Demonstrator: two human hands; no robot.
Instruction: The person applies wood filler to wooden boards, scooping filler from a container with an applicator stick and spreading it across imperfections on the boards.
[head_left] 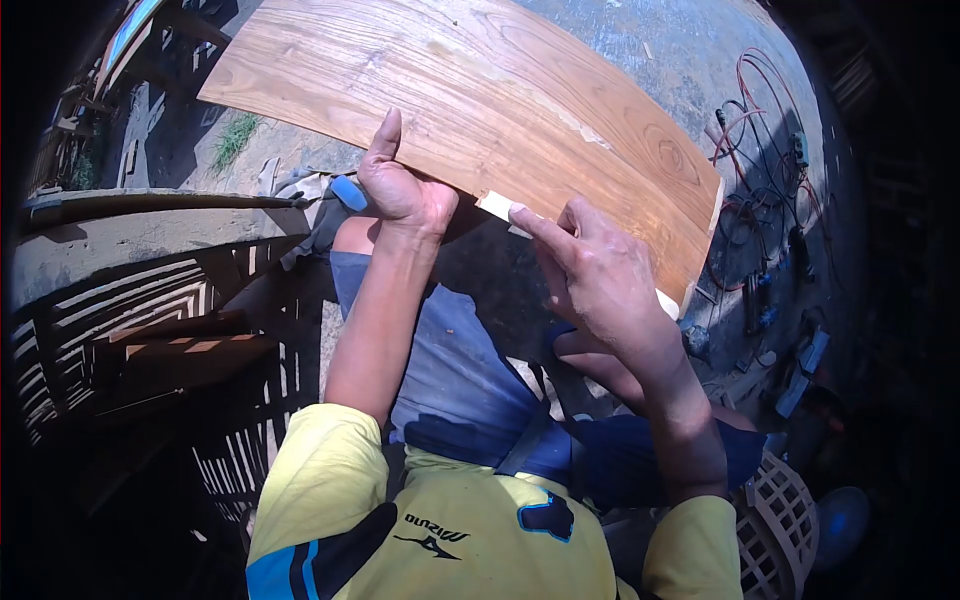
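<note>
A broad wooden board (450, 110) with brown grain is held tilted in front of me, with pale patches along a line across its face. My left hand (405, 192) supports its near edge, thumb raised and fingers hidden beneath the wood. At the same edge, my right hand (605, 270) is bent, its index finger pressing on a pale, flat strip (497, 206). The hand covers part of that strip, and whether the pale bit by the board's right corner belongs to it I cannot tell.
Tangled red and dark cables (750, 200) lie on the concrete floor at right. A pale beam (160, 240) and slatted wood stand at left. A blue object (348, 193) is near my left hand. At lower right is a lattice-patterned plastic piece (783, 515).
</note>
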